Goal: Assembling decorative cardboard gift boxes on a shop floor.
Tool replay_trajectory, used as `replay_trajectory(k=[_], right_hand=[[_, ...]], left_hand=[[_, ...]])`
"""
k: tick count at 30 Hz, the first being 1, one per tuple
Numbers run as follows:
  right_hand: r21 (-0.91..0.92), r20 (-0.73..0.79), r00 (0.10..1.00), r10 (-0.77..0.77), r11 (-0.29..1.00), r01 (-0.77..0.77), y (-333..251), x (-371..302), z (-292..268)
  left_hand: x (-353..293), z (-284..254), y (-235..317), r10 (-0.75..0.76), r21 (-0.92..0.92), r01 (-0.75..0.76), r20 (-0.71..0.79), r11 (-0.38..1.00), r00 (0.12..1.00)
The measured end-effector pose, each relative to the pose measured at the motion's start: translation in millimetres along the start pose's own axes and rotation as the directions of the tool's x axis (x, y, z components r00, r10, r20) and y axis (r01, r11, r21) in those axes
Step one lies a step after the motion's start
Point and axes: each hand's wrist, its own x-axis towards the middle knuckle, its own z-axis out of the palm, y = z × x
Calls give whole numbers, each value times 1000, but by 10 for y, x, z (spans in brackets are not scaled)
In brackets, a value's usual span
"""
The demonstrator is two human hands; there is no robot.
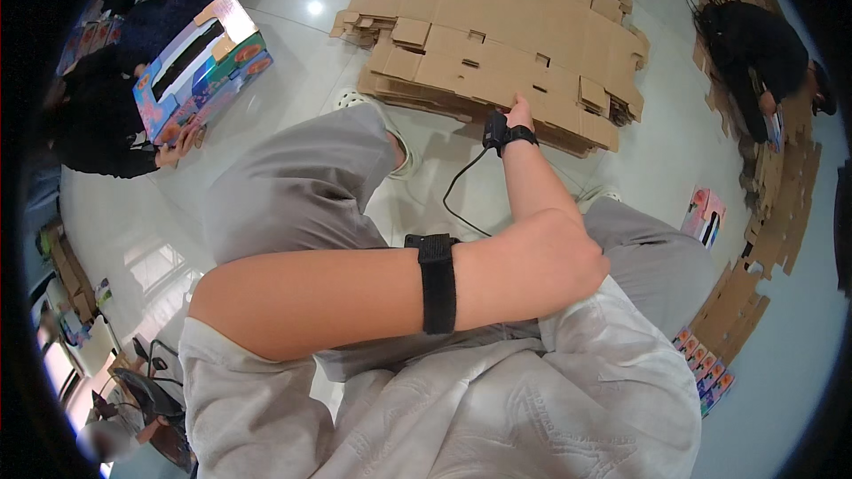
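Observation:
My left arm crosses my body from the left, with a black strap on its wrist. The left hand (546, 264) rests on my right arm near the elbow, knuckles bent and closed round it; its fingertips are hidden. Stretched forward, my right hand (519, 113) is at the near edge of a stack of flat brown cardboard sheets (506, 27). A black device (495, 129) with a cable sits on that wrist. Most of the right fingers are hidden, so I cannot make out whether they grip the cardboard.
At the left, another person's hands (180, 147) hold a colourful carton (209, 71). Another person (754, 58) bends down at the far right, by more brown cardboard (781, 204). A small pink box (704, 215) stands on the floor; several printed boxes (704, 371) line the lower right.

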Motion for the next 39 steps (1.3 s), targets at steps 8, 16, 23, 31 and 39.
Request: replay_trajectory(k=[8,16,23,31,39], right_hand=[[109,223,970,-103,991,80,-107,-889,173],[88,257,938,-234,972,219,55,-1254,21],[249,221,971,-95,968,38,311,-928,-144],[145,305,946,-107,987,64,-363,-1160,613],[344,483,836,-262,934,94,-270,-1797,520]], left_hand=[[-103,-89,120,-6,-4,7,41,1000,999],[-117,-27,105,15,-113,-25,-88,993,996],[-122,-46,84,39,-65,-47,-120,997,992],[-167,-16,157,64,10,-63,-140,998,988],[-133,-98,105,69,-3,-70,-111,998,991]])
